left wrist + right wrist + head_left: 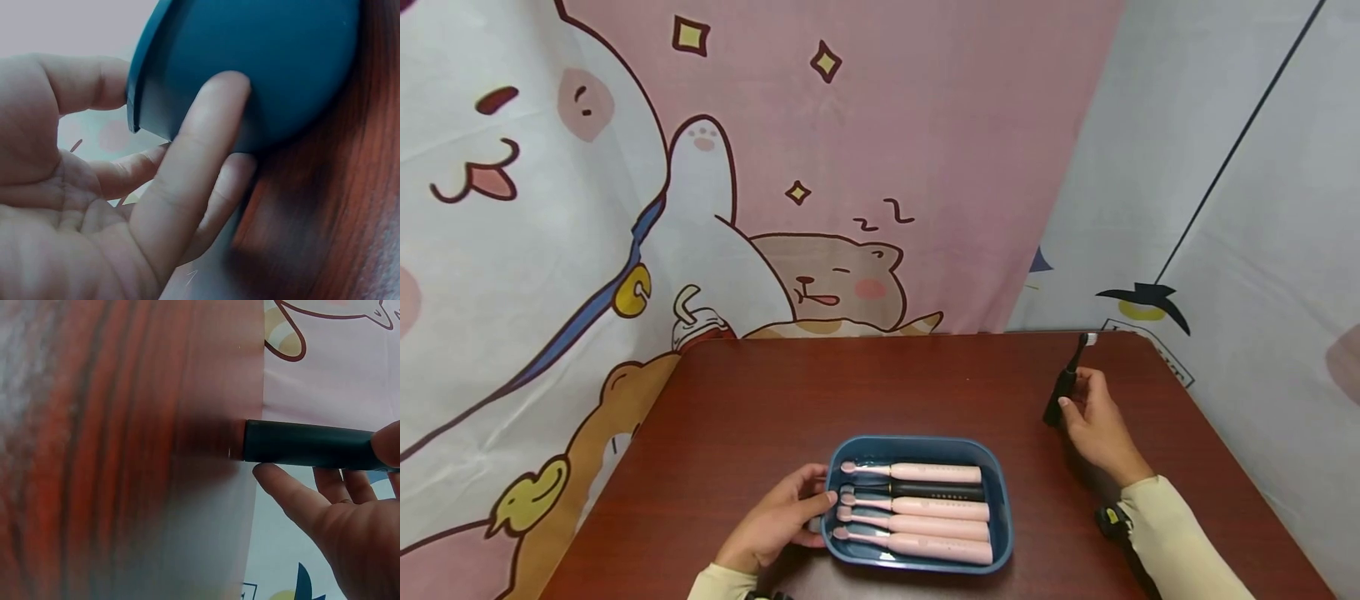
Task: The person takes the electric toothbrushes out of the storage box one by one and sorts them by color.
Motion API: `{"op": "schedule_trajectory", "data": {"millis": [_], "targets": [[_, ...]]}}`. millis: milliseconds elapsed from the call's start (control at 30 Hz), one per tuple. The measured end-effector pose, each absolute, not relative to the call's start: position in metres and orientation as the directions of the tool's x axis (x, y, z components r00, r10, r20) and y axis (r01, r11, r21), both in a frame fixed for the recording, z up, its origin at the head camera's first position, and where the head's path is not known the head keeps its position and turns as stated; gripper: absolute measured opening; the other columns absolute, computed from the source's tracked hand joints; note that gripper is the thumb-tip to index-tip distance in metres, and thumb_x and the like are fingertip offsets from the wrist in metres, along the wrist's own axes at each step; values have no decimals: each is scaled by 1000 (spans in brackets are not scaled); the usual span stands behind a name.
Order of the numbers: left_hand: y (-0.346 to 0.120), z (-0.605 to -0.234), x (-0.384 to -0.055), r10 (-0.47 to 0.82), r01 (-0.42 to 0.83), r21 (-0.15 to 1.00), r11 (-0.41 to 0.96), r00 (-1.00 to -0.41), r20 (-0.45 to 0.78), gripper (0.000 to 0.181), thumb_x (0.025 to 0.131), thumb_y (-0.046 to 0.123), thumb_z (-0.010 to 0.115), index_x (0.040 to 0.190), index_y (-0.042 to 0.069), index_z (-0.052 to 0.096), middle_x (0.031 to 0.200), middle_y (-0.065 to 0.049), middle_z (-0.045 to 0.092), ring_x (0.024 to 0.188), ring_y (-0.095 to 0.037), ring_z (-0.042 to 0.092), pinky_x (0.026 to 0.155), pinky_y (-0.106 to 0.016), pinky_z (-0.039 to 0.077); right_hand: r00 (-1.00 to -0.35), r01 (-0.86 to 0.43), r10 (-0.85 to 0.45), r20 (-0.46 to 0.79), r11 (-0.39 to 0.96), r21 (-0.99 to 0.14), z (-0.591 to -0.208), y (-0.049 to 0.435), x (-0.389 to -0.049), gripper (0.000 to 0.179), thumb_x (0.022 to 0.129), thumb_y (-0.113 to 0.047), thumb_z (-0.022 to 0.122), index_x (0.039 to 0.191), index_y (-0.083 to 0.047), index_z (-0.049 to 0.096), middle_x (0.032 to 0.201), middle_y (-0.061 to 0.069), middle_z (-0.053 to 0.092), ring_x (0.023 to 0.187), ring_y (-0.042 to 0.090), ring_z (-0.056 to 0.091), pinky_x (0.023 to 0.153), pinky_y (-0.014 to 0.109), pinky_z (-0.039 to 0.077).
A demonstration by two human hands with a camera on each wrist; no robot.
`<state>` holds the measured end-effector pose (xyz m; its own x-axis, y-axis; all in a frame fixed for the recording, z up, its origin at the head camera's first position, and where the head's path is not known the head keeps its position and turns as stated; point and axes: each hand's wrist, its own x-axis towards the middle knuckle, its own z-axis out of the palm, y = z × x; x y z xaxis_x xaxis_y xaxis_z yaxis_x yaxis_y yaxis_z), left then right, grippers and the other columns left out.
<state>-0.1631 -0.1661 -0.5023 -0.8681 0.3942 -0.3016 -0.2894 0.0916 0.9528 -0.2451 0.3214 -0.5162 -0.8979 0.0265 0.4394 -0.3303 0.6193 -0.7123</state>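
Observation:
My right hand grips a black electric toothbrush by its handle, over the right side of the table. The brush stands tilted, with its white bristles at the top. In the right wrist view the handle's flat base points toward the wood. At the near middle of the table, my left hand holds the left end of a blue plastic tray, thumb at the rim. Several pink electric toothbrushes and one black toothbrush lie side by side in it, heads to the left.
The dark red wooden table ends at a cloth backdrop printed with cartoon animals. More of this cloth hangs along the left and right sides, close to the table's edges.

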Motion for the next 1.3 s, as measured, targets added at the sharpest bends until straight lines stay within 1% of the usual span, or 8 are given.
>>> {"op": "schedule_trajectory", "data": {"millis": [233, 500, 867, 967, 1100, 1133, 1267, 1300], "targets": [[-165, -501, -161, 403, -290, 952, 95, -863, -303, 49, 98, 19, 61, 138, -2, 41, 124, -24, 57, 84, -23, 65, 59, -37, 60, -898, -339, 17, 439, 609, -717, -518, 320, -244, 44, 96, 4, 54, 134, 1, 34, 116, 21, 56, 103, -10, 52, 82, 0, 41], [-164, -500, -161, 392, -293, 950, 104, -866, -310, 49, 98, 20, 61, 138, 0, 42, 123, -24, 57, 82, -23, 67, 59, -39, 60, -913, -310, 10, 409, 636, -707, -515, 319, -240, 39, 99, -2, 53, 134, 2, 36, 114, 18, 57, 108, 36, 61, 83, 1, 39], [-163, -501, -161, 392, -290, 952, 101, -867, -306, 51, 97, 20, 62, 138, -1, 41, 123, -24, 56, 84, -23, 66, 59, -38, 60, -914, -296, 27, 404, 636, -712, -514, 320, -238, 46, 97, -3, 57, 137, 3, 35, 120, 22, 56, 112, 40, 59, 86, 1, 37], [-163, -500, -162, 393, -285, 953, 102, -869, -302, 51, 97, 20, 62, 138, -2, 41, 122, -24, 56, 86, -23, 66, 60, -39, 60, -924, -273, 39, 380, 629, -728, -511, 322, -236, 55, 96, -8, 62, 141, 3, 32, 126, 25, 54, 116, 40, 56, 93, 10, 45], [-164, -501, -162, 391, -285, 953, 102, -869, -302, 52, 97, 20, 63, 139, -2, 41, 121, -23, 56, 88, -23, 65, 61, -40, 60, -937, -233, 56, 344, 632, -739, -506, 325, -232, 67, 93, -15, 69, 146, -1, 30, 134, 24, 51, 122, 42, 53, 97, 34, 51], [-165, -501, -163, 391, -287, 953, 102, -869, -303, 52, 97, 20, 63, 139, -2, 41, 121, -23, 56, 88, -23, 65, 61, -40, 60, -940, -226, 58, 336, 633, -740, -505, 327, -231, 69, 93, -17, 70, 147, -2, 29, 136, 24, 50, 122, 42, 53, 96, 34, 52], [-166, -502, -163, 393, -288, 953, 97, -869, -302, 53, 97, 20, 63, 139, -2, 40, 122, -24, 55, 87, -23, 66, 61, -40, 60, -944, -206, 70, 323, 637, -742, -499, 330, -226, 72, 93, -22, 70, 149, -5, 29, 140, 22, 49, 125, 41, 52, 90, 13, 48], [-166, -503, -164, 393, -288, 953, 95, -869, -301, 53, 97, 20, 63, 139, -2, 40, 122, -24, 55, 87, -24, 66, 61, -40, 60, -943, -203, 75, 324, 641, -740, -497, 330, -225, 72, 93, -23, 70, 150, -5, 29, 140, 23, 49, 125, 41, 52, 90, 15, 49]]}}
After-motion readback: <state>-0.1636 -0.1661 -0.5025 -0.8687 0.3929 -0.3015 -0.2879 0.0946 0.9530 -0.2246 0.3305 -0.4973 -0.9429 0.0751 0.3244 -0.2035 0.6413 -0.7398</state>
